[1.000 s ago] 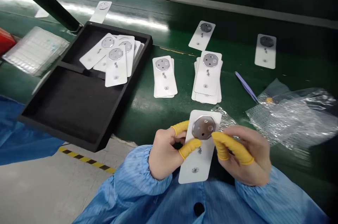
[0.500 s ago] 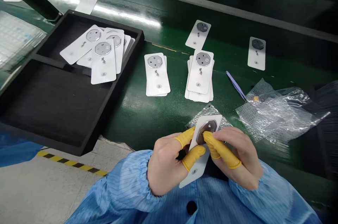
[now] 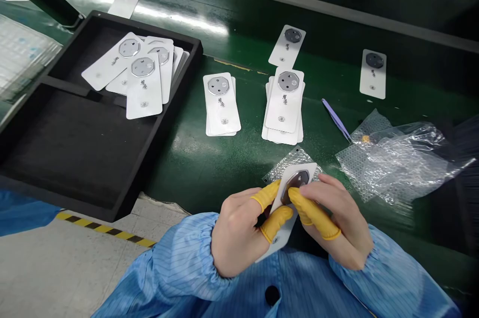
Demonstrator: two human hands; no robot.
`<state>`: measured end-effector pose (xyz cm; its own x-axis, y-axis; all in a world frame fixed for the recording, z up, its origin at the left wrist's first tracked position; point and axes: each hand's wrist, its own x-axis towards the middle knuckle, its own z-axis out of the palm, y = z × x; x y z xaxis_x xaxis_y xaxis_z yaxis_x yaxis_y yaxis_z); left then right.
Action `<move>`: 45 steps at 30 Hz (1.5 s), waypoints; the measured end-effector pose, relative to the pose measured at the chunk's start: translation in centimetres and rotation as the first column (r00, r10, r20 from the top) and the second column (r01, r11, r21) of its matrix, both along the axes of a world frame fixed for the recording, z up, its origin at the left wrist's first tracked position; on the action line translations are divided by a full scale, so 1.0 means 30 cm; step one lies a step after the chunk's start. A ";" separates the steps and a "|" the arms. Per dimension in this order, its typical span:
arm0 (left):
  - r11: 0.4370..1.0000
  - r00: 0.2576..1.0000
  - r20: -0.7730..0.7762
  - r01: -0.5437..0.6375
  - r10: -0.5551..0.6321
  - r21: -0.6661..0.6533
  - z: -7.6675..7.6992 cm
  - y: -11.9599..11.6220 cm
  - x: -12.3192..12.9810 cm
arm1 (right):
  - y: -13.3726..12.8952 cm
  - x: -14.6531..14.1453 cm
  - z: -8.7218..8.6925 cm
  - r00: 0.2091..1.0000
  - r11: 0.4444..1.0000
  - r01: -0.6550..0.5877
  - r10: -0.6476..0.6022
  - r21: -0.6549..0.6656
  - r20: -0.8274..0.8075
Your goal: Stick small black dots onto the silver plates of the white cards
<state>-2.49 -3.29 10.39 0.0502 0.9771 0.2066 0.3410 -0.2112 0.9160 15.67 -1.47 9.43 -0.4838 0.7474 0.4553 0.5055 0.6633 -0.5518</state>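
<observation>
A white panel [image 3: 283, 230] with a grey octagonal plate is tilted up in front of my chest. My left hand [image 3: 243, 230], with yellow finger cots, grips its left edge between thumb and fingers. My right hand [image 3: 331, 213] has its yellow-covered fingertips pressed together at the octagonal plate; whether they pinch something small is hidden. Behind the panel lies a piece of bubble wrap [image 3: 292, 159]. Farther back are two stacks of similar panels, one on the left [image 3: 224, 116] and one in the middle [image 3: 283, 108].
At left, a black tray [image 3: 75, 143] holds several loose panels [image 3: 144, 89]. Single panels lie at the back [image 3: 287, 47] and back right [image 3: 373, 76]. Purple tweezers [image 3: 337, 120] lie beside crumpled plastic bags [image 3: 404, 163]. A person's blue sleeve [image 3: 26, 212] shows at the left edge.
The two single panels at the back have shifted slightly right. My hands keep nearly the same hold on the panel, with the right fingers moving slightly at the octagonal plate.
</observation>
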 end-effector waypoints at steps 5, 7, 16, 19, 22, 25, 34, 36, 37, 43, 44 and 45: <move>1.000 1.000 0.031 0.002 -0.003 0.031 0.000 0.002 0.001 | -0.020 -0.006 0.008 0.998 0.999 0.025 -0.026 0.022 0.049; 1.000 0.998 0.058 0.019 -0.019 0.000 -0.001 0.002 -0.004 | -0.021 -0.010 0.011 0.991 0.997 -0.051 0.045 0.049 0.124; 0.943 0.916 0.391 0.207 -0.092 -0.262 -0.013 0.019 -0.014 | -0.002 -0.013 -0.029 0.996 0.996 -0.079 0.077 -0.050 -0.047; 0.894 0.753 0.658 0.299 -0.007 -0.333 -0.007 0.021 -0.007 | -0.012 -0.026 -0.030 0.935 0.969 0.145 -0.201 -0.202 -0.294; 0.878 0.652 0.756 0.334 0.048 -0.344 0.000 0.025 0.003 | -0.029 -0.043 -0.033 0.850 0.884 0.118 -0.325 -0.453 -0.413; 0.868 0.664 0.747 0.352 0.033 -0.351 0.005 0.039 0.010 | -0.051 -0.050 -0.054 0.818 0.860 0.040 -0.321 -0.508 -0.478; 0.937 0.860 0.502 0.100 0.087 -0.334 -0.017 0.069 0.054 | -0.009 -0.082 -0.078 0.758 0.823 0.002 -0.372 -0.569 -0.535; 0.926 0.888 0.455 0.111 0.071 -0.361 -0.030 0.077 0.051 | 0.004 -0.092 -0.082 0.754 0.814 -0.034 -0.360 -0.580 -0.549; 0.910 0.895 0.444 0.144 0.048 -0.389 -0.037 0.091 0.038 | 0.016 -0.091 -0.086 0.772 0.805 -0.060 -0.338 -0.590 -0.539; 0.924 0.951 -0.107 -0.307 0.290 -0.228 -0.101 0.400 -0.184 | 0.352 0.117 -0.065 0.942 0.841 0.317 -0.334 -0.439 0.040; 0.908 0.926 -0.146 -0.372 0.349 -0.192 -0.115 0.465 -0.222 | 0.448 0.182 -0.047 0.872 0.802 0.490 -0.456 -0.342 0.179; 0.891 0.899 -0.193 -0.425 0.394 -0.161 -0.129 0.520 -0.254 | 0.543 0.246 -0.026 0.822 0.773 0.569 -0.527 -0.282 0.214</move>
<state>-10.13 12.31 6.53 -0.3479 0.9369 0.0331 0.4955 0.1538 0.8549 23.04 14.81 8.65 0.0194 0.9936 0.1116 0.8024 0.0511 -0.5946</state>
